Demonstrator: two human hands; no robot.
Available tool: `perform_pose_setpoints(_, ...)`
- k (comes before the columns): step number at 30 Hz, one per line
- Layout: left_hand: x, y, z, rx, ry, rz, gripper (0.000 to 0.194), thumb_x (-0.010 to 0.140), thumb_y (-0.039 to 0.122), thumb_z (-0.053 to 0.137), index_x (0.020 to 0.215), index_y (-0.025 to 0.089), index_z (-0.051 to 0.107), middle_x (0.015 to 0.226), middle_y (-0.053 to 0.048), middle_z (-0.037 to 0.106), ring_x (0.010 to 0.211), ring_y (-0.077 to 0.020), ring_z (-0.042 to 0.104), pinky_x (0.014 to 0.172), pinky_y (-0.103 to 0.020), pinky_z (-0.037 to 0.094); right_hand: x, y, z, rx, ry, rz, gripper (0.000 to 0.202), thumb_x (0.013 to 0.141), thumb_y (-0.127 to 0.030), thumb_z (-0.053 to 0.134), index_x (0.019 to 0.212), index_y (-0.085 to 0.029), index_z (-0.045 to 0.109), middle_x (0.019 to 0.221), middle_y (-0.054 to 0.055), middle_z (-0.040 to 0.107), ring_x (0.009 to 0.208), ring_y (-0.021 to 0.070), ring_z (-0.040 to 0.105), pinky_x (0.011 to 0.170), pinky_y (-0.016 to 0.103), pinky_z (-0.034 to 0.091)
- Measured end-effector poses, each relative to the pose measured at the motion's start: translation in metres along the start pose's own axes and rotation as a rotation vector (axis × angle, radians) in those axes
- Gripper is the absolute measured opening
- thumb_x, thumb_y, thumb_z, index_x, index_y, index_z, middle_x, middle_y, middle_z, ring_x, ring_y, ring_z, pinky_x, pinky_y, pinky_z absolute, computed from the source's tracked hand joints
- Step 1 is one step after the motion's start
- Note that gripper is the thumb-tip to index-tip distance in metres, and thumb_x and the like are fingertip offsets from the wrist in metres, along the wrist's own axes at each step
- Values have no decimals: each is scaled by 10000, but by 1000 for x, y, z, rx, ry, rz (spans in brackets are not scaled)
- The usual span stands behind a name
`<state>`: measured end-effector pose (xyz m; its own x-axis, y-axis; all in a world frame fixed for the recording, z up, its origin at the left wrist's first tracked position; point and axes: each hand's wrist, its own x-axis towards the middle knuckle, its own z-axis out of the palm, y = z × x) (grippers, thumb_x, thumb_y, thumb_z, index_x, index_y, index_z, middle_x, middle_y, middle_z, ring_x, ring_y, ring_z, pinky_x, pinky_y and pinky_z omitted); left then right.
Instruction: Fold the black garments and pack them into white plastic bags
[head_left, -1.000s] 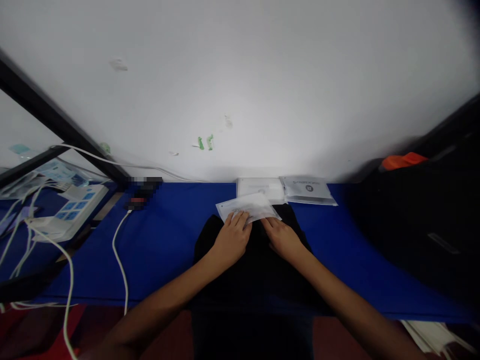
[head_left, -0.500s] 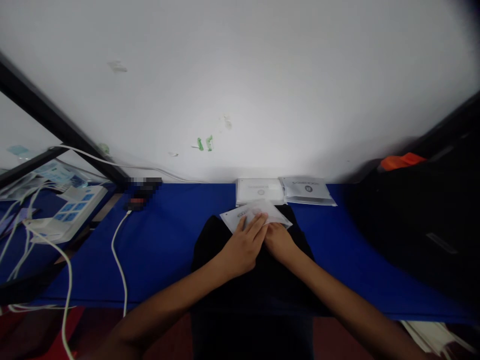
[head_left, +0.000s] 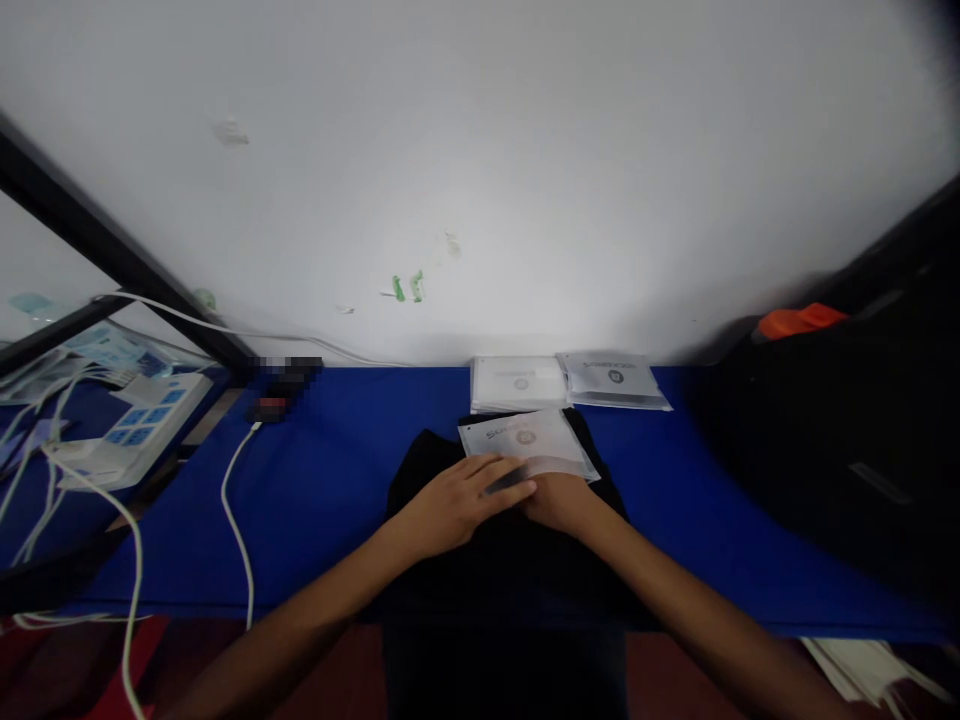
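Observation:
A frosted zip pouch (head_left: 517, 432) with a round logo and printed lettering lies over folded black cloth (head_left: 427, 460), tilted slightly. My left hand (head_left: 457, 505) is at the pouch's near edge, its fingers stretched out and apart. The back of my right hand (head_left: 559, 500) shows just below the same edge. Its fingers are hidden under or inside the pouch; I cannot tell which. Behind it, by the wall, lie a whitish pouch (head_left: 517, 377) and a greyer pouch (head_left: 615, 380) with the same logo.
The blue table (head_left: 337, 470) runs along a white wall (head_left: 525, 180). At the left are a power strip (head_left: 142, 430), white cables (head_left: 236, 515) and a black device (head_left: 274, 400), partly pixelated. A large black bag (head_left: 817, 440) with an orange piece (head_left: 802, 320) stands at the right.
The pouch has turned flatter and shifted slightly right, showing more of its print. My left hand has slid down off its middle to the near edge, fingers spreading. The right hand has moved slightly.

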<state>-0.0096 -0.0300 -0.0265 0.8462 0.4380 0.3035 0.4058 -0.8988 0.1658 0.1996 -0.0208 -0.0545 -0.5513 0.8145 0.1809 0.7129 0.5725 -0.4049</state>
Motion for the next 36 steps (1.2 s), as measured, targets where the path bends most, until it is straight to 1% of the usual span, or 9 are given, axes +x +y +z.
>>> perform_pose_setpoints(2,-5,-3,-2,-3,129,-7,430,910,14,442,1294,177,544,1253,-117,639,1150,-242,592,969,-405,512,-4,-1,-9,-46,-55,61,249,870,-216,571,1081,-128,670,944,149,731,827,282,710,727,398,576)
perform_pose_setpoints(4,-7,-4,-3,-11,242,-17,252,941,51,459,1108,154,618,1021,-87,702,981,-217,640,870,-371,543,-12,-5,-17,-66,-18,42,218,884,-236,588,1056,-114,641,923,145,718,799,271,696,699,389,572)
perform_pose_setpoints(8,-6,-2,-5,-37,425,-50,152,928,51,527,992,144,629,897,-72,701,902,-204,636,815,-356,547,-24,-17,-26,-75,361,-239,301,906,-196,597,1198,-131,564,1069,150,693,1000,262,650,846,407,556)
perform_pose_setpoints(12,-2,1,-4,-98,510,-70,140,903,49,586,991,148,631,879,-71,699,886,-202,627,800,-364,549,-22,-25,-31,-195,649,-373,295,874,-197,681,1157,-171,599,995,89,717,967,234,641,890,400,529)
perform_pose_setpoints(17,2,7,1,-176,576,-76,162,901,34,568,981,159,634,872,-70,692,861,-189,628,771,-352,554,-13,-31,-29,-218,629,-432,112,886,-166,682,994,-159,653,887,42,730,878,184,644,931,377,466)
perform_pose_setpoints(23,3,13,5,-261,659,-150,149,910,35,565,957,161,629,834,-55,664,767,-152,613,684,-288,543,-10,-29,-27,-248,595,-457,80,930,-152,604,977,-162,667,904,42,730,917,183,620,958,374,436)
perform_pose_setpoints(27,-3,11,-3,-248,693,-160,129,896,41,606,954,153,630,823,-51,650,760,-150,611,677,-277,535,-18,3,-36,-330,571,-432,107,949,-137,557,978,-164,657,949,61,730,942,198,608,941,383,433)
perform_pose_setpoints(32,-9,7,-16,-214,778,-185,132,882,37,635,949,150,644,824,-48,648,773,-151,619,701,-281,540,-43,65,-48,-433,552,-244,114,920,-119,587,1010,-177,627,932,85,706,917,237,600,878,410,471)
perform_pose_setpoints(36,-7,13,-13,-311,730,-135,175,880,5,611,974,149,646,848,-56,660,806,-160,639,719,-291,558,-56,70,-52,-338,429,-163,201,921,-182,592,1121,-172,600,1023,115,689,986,263,608,900,449,498)
